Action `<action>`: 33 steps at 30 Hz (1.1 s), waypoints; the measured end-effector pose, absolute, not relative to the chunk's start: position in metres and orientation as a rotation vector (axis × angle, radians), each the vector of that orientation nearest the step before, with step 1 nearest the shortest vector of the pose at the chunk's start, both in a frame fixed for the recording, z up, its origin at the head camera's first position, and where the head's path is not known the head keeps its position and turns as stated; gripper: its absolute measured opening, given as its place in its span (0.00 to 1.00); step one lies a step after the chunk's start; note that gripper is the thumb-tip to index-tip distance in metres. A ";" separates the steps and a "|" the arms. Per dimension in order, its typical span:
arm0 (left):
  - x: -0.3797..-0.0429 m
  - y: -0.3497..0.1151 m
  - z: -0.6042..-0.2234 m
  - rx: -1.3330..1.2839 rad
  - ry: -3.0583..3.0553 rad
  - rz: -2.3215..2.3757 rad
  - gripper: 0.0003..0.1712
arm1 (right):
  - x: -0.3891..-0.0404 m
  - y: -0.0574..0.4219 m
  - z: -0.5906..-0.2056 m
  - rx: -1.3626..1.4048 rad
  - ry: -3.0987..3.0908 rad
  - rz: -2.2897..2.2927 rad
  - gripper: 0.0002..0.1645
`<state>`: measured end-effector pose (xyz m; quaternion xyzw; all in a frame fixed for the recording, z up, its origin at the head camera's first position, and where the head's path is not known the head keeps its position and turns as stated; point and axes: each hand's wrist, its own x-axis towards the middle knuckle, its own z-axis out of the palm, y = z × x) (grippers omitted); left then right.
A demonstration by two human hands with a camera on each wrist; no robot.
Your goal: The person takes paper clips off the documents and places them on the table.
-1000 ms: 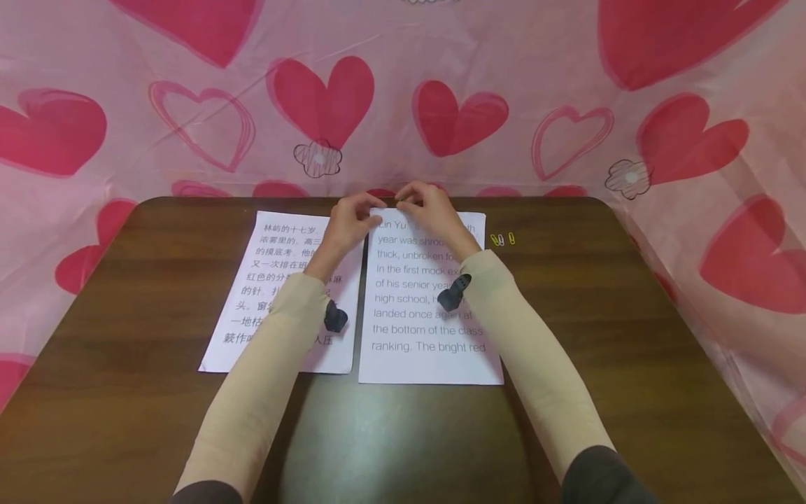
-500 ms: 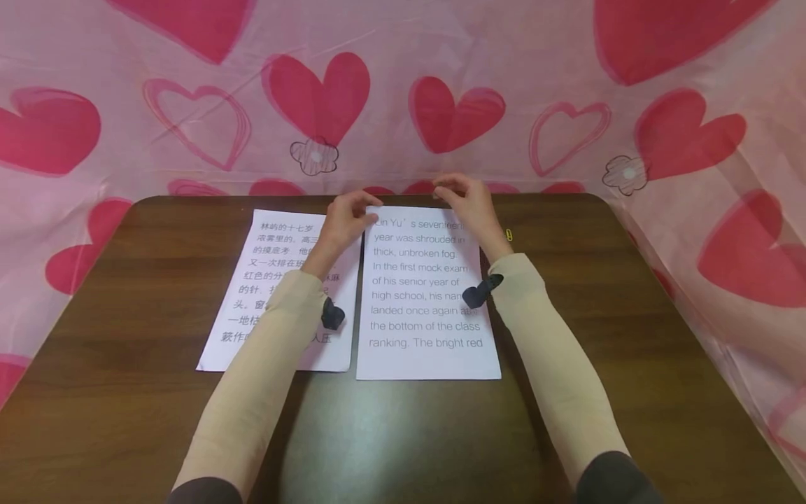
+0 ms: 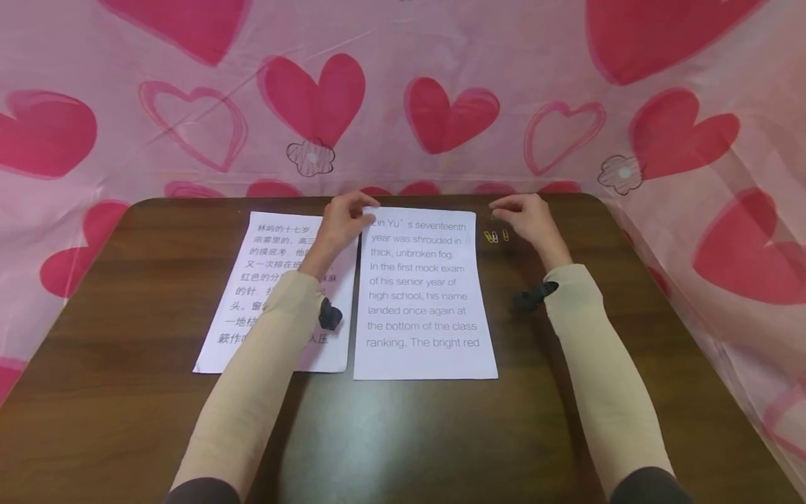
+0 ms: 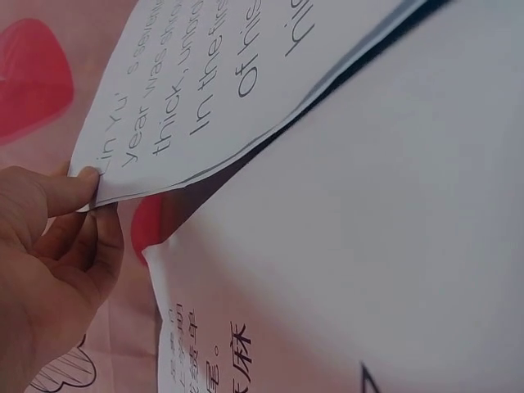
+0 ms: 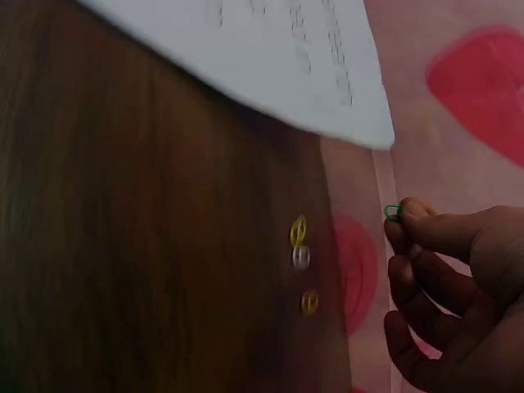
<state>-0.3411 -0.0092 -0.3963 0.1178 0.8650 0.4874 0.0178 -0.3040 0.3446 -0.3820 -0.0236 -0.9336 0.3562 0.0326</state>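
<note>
My left hand [image 3: 342, 225] pinches the top left corner of a stack of English-printed sheets [image 3: 422, 360]. In the left wrist view, the thumb lies over the corner of the sheets [image 4: 164, 164] and the fingers are beneath; that edge is lifted. My right hand [image 3: 529, 218] is beyond the stack's right side, near the table's far edge. Between its thumb and forefinger is a small green paper clip [image 5: 393, 213], partly hidden by the fingertips. A yellow paper clip [image 3: 488, 237], a white one [image 3: 495, 236] and another yellow one [image 3: 506, 235] lie beside this hand.
Chinese-printed sheets [image 3: 220, 353] lie left of the English stack, partly under my left forearm. Both rest on a dark wooden table [image 3: 403, 441]. A pink cloth with red hearts [image 3: 447, 115] hangs behind the table's far edge.
My right hand has moved right, from the English stack's top left corner to past the paper clips. My left hand keeps its hold on the corner.
</note>
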 end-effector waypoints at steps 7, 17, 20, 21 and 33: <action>-0.342 -0.015 -0.398 0.358 2.684 1.519 0.14 | -0.293 0.365 -0.384 -0.217 -3.093 1.023 0.19; -0.342 -0.019 -0.400 0.348 2.686 1.497 0.15 | -0.293 0.365 -0.390 -0.226 -3.140 0.978 0.17; -0.342 -0.019 -0.399 0.354 2.691 1.497 0.15 | -0.294 0.363 -0.390 -0.197 -3.141 0.949 0.16; -0.342 -0.019 -0.399 0.353 2.693 1.498 0.15 | -0.294 0.362 -0.390 -0.192 -3.142 0.935 0.16; -0.344 -0.016 -0.400 0.339 2.713 1.480 0.14 | -0.295 0.366 -0.397 -0.158 -3.116 0.862 0.16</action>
